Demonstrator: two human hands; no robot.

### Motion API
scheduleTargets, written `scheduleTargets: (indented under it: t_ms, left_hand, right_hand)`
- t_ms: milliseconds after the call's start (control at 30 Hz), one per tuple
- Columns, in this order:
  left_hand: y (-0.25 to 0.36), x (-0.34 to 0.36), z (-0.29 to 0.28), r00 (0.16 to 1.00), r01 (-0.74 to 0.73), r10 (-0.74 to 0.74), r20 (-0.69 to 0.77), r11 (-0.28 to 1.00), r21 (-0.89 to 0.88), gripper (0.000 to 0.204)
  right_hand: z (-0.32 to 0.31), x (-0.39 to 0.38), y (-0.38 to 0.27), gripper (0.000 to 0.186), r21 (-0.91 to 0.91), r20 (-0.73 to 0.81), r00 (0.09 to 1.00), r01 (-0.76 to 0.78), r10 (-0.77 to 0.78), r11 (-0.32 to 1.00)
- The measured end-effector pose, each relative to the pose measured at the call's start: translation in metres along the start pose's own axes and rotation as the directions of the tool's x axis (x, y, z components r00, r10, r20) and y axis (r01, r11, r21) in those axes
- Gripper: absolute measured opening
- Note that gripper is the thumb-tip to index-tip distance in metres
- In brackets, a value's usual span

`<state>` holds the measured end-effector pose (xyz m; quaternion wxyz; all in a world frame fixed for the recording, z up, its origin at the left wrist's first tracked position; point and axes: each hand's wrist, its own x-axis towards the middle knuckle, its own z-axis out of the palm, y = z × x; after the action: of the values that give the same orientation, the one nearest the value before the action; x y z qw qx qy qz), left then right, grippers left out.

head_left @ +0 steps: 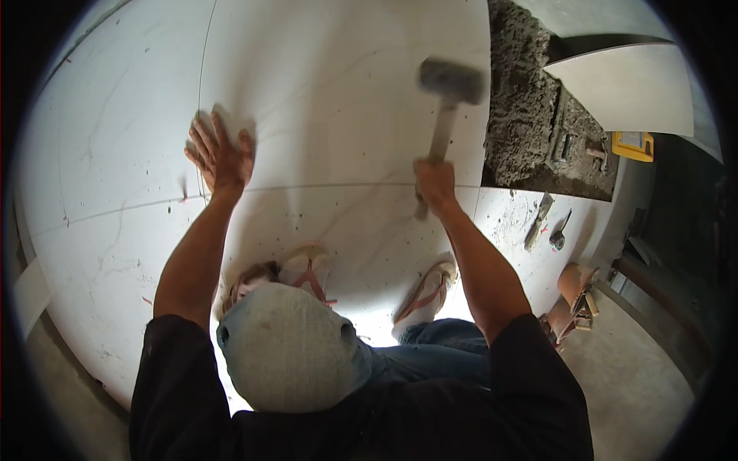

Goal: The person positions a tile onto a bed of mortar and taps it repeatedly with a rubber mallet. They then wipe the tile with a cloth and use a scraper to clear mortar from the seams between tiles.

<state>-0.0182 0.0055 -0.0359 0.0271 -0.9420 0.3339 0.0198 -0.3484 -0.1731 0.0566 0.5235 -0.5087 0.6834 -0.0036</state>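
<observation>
My right hand (435,183) is wrapped round the pale handle of a mallet (443,127). The mallet's thick dark head is slightly blurred and points away from me, over the right part of a large white tile (330,107). Whether the head touches the tile, I cannot tell. On the left, my left hand (223,160) lies on the tiles with its fingers spread, close to the thin joint along the tile's left edge. Nothing is in that hand. The tile has faint grey veins and scattered dark specks.
Right of the tile lies rough grey mortar (519,115), with a loose tile (626,88) overhanging its far side. Near it are a yellow-framed object (634,146), a flat narrow tool (540,221) and a small dark round tool (557,240). My sandalled feet (427,292) stand on tiles.
</observation>
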Motion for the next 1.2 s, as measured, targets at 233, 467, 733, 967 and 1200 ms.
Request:
scheduleTargets:
  t_ms: [233,467,733,967,1200]
  left_hand:
    - [-0.006,-0.003,0.004,0.999,-0.031,0.029,-0.044,0.999,-0.042,0.075]
    - [0.005,-0.010,0.006,0.982,-0.169,0.166,-0.086,0.985,-0.024,0.078]
    - [-0.007,-0.014,0.007,0.983,-0.162,0.160,-0.091,0.987,-0.017,0.077]
    - [0.036,-0.045,-0.018,0.964,-0.243,0.235,0.128,0.969,0.050,0.075]
    - [0.077,-0.089,-0.024,0.777,-0.570,0.606,0.171,0.792,-0.217,0.075]
  right_hand:
    - [-0.004,-0.004,0.005,0.022,0.024,-0.009,1.000,0.021,-0.021,0.999]
    - [0.016,0.017,0.023,0.024,-0.312,-0.128,0.977,0.124,-0.171,0.942]
    - [0.010,-0.007,-0.009,0.024,-0.200,0.113,0.980,-0.137,0.161,0.970]
    - [0.017,-0.008,0.007,0.025,-0.251,0.091,0.985,0.167,-0.149,0.953]
    - [0.013,-0.028,-0.019,0.035,-0.335,0.100,0.995,0.050,-0.017,0.941]
